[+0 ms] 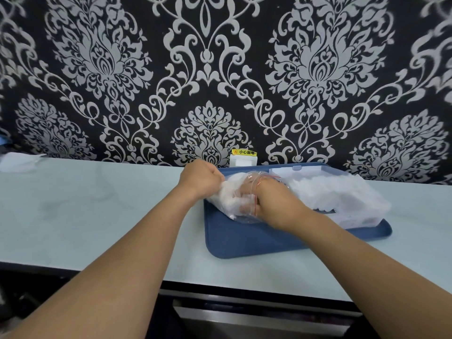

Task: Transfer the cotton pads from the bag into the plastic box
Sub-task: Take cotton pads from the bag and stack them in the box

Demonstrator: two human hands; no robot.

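A clear plastic bag [228, 199] with a red zip line lies on a blue tray [247, 238], stuffed with white cotton pads. My left hand [200, 178] pinches the bag's far left end. My right hand [266, 199] is pushed inside the bag's mouth, fingers curled among the pads and seen through the film. To the right on the tray stands the clear plastic box [352, 214], piled high with white cotton pads [335, 192]; its lid [297, 168] stands open at the back.
The tray rests on a pale counter [97, 211] against a black and silver patterned wall. A small white box with a yellow label [243, 159] stands behind the tray. White paper [19, 161] lies at the far left. The counter's front edge runs below my forearms.
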